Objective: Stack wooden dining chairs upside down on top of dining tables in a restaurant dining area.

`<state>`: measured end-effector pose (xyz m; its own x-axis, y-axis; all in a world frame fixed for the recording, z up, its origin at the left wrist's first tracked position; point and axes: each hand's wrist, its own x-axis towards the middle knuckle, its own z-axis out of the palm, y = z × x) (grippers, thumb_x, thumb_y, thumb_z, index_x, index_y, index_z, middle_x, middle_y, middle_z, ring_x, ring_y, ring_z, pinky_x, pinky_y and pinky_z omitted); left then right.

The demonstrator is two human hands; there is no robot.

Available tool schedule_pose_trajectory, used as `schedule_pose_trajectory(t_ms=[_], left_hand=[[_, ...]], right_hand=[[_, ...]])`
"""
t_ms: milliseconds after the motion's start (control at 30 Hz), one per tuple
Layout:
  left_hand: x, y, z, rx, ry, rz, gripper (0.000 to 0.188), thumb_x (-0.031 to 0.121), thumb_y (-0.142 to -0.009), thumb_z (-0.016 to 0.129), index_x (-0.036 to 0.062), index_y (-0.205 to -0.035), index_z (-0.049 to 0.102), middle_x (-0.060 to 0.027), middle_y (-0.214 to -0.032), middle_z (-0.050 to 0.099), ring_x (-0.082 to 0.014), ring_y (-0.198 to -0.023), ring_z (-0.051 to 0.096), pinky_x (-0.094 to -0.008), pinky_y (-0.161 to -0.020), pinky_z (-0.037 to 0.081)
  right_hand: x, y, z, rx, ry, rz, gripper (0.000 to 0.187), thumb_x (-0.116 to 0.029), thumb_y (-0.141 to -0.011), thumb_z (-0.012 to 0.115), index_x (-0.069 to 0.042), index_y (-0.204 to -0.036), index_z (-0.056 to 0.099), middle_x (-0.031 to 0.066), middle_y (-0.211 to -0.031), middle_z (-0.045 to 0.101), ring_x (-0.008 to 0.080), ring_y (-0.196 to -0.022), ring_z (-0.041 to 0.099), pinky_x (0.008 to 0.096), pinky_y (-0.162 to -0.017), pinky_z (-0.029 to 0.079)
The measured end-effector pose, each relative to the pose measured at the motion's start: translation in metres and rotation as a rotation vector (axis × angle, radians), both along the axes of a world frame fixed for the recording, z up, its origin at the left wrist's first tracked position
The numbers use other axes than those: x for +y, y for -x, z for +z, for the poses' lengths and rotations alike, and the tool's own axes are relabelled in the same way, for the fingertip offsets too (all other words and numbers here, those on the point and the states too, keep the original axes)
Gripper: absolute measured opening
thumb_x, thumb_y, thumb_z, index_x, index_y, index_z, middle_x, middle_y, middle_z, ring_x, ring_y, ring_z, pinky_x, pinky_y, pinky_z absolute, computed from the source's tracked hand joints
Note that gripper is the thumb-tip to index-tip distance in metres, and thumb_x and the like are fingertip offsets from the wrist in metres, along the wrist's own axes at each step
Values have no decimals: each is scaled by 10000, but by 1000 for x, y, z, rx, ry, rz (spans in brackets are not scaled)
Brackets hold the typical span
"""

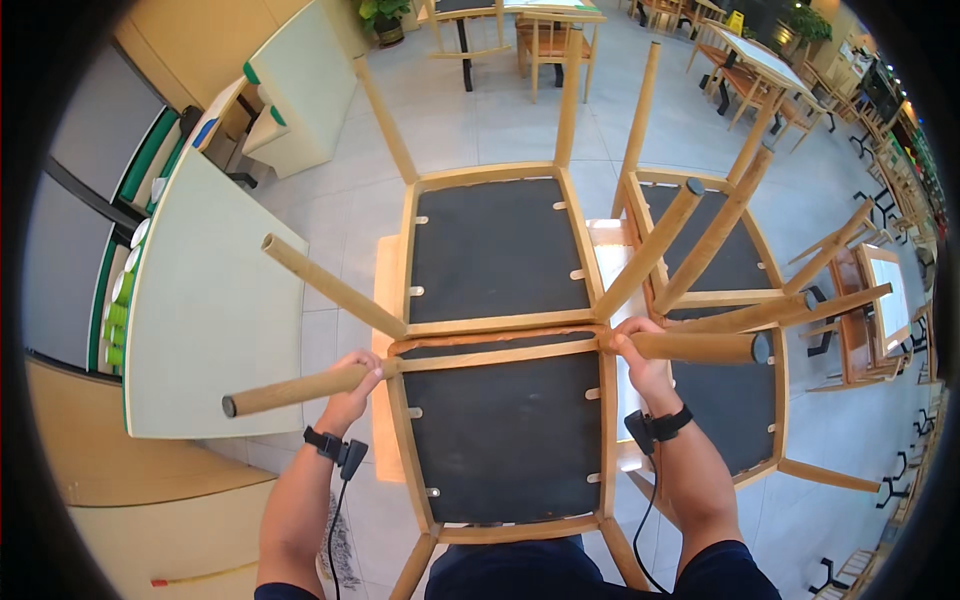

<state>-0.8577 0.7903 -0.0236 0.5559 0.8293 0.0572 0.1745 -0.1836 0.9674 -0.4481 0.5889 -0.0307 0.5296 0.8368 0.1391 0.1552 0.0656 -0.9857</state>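
An upturned wooden chair (505,440) with a dark underside is right in front of me, its front legs pointing out to both sides. My left hand (358,390) is closed round its left leg (280,392) close to the seat frame. On the other side, my right hand (642,365) grips the right leg (705,347) at its base. Just beyond, a second upturned chair (490,250) lies with its legs up, its near rail against or very close to my chair. Both are over a wooden tabletop (387,440), mostly hidden beneath them.
Two more upturned chairs (722,240) (735,405) stand close on the right, legs sticking up and outward. A cream booth partition (215,300) rises at the left, with green packages (120,300) behind it. Tables and chairs (745,60) fill the far right. A potted plant (385,18) stands at the back.
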Motion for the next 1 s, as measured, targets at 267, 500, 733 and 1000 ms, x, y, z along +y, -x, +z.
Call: schedule_pose_trajectory(t_ms=[267, 500, 733, 1000], left_hand=[[-8, 23, 53, 480, -106, -122, 481, 258, -842, 697, -3, -1206, 522, -156, -1067, 631, -236, -1038, 598, -352, -909, 468], [-61, 80, 161, 1083, -280, -468, 504, 329, -818, 695, 54, -1211, 541, -164, -1041, 667, -314, -1008, 625, -398, -879, 502], [-133, 166, 146, 1053, -213, -584, 570, 223, -732, 769, 64, -1224, 528, -160, -1059, 650, -304, -986, 628, -379, -857, 511], [-274, 227, -7, 504, -47, -341, 824, 214, -662, 835, 38, -1342, 405, -159, -1224, 560, -283, -1122, 561, -388, -927, 477]], right_hand=[[-13, 8, 16, -263, 170, -105, 164, -134, -869, 660, -11, -966, 611, 87, -935, 634, 149, -872, 604, 301, -771, 486], [-33, -13, 25, -600, 413, 104, 431, -265, -735, 768, 50, -993, 626, 213, -996, 658, 342, -974, 634, 393, -836, 502], [-59, -10, 100, -948, 814, 607, 346, -294, -730, 678, 45, -792, 643, 205, -696, 639, 310, -590, 614, 418, -609, 507], [-131, 107, 272, -1127, 520, 393, 318, -181, -811, 676, 20, -1050, 618, 151, -803, 671, 233, -732, 657, 321, -681, 517]])
